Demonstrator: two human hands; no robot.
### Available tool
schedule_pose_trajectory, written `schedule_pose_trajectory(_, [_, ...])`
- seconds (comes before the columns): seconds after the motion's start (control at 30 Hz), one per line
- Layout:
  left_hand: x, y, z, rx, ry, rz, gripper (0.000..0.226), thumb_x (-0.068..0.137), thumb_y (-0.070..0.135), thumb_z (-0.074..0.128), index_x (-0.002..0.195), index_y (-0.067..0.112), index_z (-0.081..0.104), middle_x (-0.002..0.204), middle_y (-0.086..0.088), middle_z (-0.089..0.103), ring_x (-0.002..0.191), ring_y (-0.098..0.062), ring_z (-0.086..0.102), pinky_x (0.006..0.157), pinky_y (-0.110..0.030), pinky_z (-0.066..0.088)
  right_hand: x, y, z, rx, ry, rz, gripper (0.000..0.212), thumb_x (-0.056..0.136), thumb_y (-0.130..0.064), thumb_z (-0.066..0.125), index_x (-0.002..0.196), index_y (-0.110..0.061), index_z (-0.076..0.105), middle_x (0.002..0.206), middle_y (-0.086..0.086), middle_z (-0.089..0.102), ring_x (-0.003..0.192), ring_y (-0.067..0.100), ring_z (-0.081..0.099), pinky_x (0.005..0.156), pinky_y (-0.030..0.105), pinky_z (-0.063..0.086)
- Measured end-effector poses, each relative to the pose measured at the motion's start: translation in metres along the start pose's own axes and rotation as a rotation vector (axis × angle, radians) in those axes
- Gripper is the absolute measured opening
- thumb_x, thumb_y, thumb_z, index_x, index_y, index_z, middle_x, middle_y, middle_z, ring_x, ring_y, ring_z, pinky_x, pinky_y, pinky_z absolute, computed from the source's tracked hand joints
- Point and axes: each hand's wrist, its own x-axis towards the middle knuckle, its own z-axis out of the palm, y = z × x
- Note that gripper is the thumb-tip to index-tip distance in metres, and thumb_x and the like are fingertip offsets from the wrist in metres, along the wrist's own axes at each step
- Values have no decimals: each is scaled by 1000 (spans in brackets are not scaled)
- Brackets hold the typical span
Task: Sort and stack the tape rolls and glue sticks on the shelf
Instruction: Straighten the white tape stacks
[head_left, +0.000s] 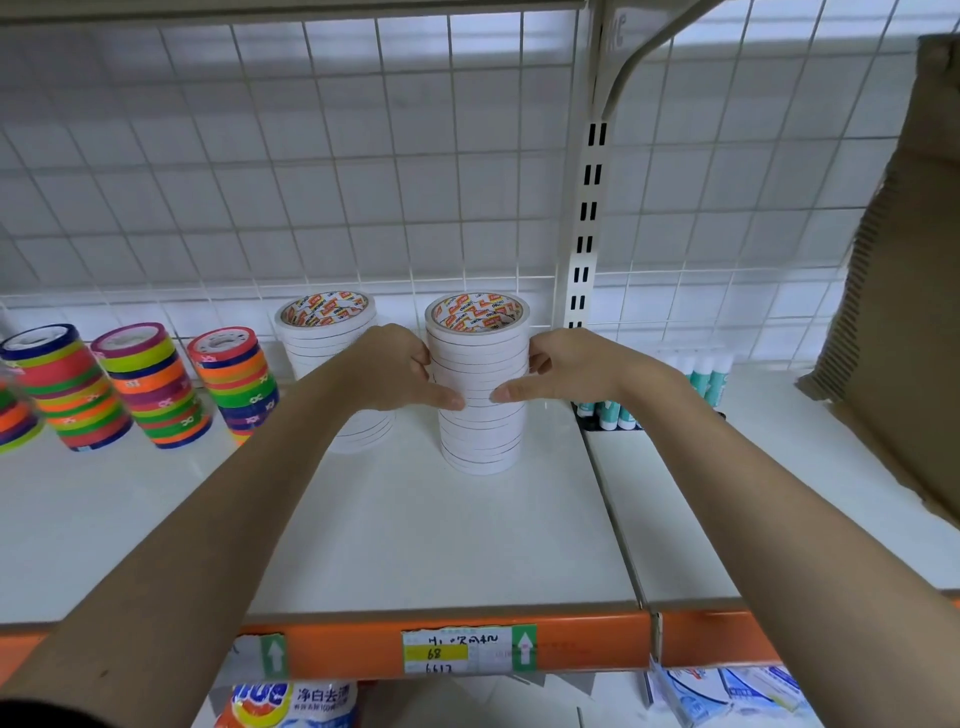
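An orange shelf edge (571, 642) with a handwritten price label (447, 652) runs nearest the viewer. Two bare forearms reach over it across the white shelf (415, 535). The left hand (395, 371) and right hand (566, 369) clasp a tall upright stack of white tape rolls (480, 415) between them, fingers curled round its sides at mid-height, both equally near. A second white stack (324, 332) stands just left. Coloured tape stacks (150, 384) sit far left, glue sticks (706, 376) to the right, before a wire grid (311, 156).

shelf front (415, 545) open, tape stacks (480, 384) behind
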Motion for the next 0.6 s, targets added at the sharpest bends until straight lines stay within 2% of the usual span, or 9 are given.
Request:
schedule_pose_trajectory(0.2, [0,2,6,-29,29,-8,53,65,42,81,86,-4,67,88,-14,70,89,-24,63,80,-34,48,1,1,0,-20,13,-6,50,73,-54,70,108,-20,68,104,-4,70,99,12,62,93,34,48])
schedule_pose_trajectory(0.3, [0,-1,8,-56,31,-10,49,65,41,80,85,-2,67,88,-12,69,86,-21,62,75,-27,47,0,3,3,-3,32,-14,51,72,-55,70,109,-20,67,105,-4,69,98,12,61,93,32,48])
schedule_pose_trajectory(0.37, [1,-3,11,-71,13,3,48,65,43,80,88,1,69,90,-8,70,88,-18,61,76,-25,46,-1,5,6,34,36,-14,52,73,-53,71,112,-20,64,109,-5,66,100,11,59,93,29,47])
schedule_pose_trajectory(0.47, [0,-5,17,-64,-31,23,52,62,49,79,98,12,70,96,1,71,94,-14,62,86,-28,49,-2,8,11,109,23,-11,59,70,-48,75,120,-22,58,114,-9,61,105,8,54,93,25,44])
schedule_pose_trajectory(0.6, [0,-5,24,-68,-16,33,57,61,50,79,106,18,67,101,4,70,95,-13,61,84,-25,48,-1,10,20,96,-5,-30,57,75,-44,74,124,-21,55,110,-11,58,99,8,51,85,20,39])
